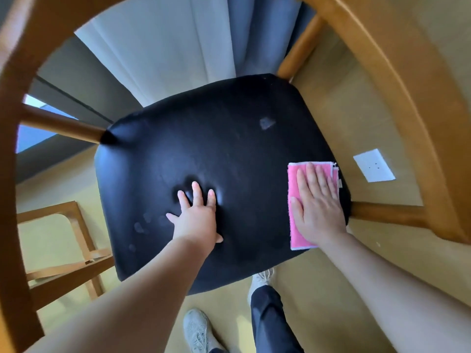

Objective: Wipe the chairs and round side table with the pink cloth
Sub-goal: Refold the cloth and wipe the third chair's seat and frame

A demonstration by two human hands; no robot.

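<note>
1. Head view: the chair's wooden frame curves closest, around both hands.
2. The left hand lies flat with spread fingers on the black seat, holding nothing.
3. To its right, the right hand presses flat on the folded pink cloth at the seat's edge.
4. The cloth looks soft and light, so a palm on its middle should steer it.

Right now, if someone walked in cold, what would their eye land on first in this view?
The glossy black cushioned chair seat fills the middle, ringed by its curved tan wooden frame. At the seat's right edge a folded bright pink cloth lies under the flat right hand. The left hand presses into the seat's middle with spread fingers, denting it.
</note>
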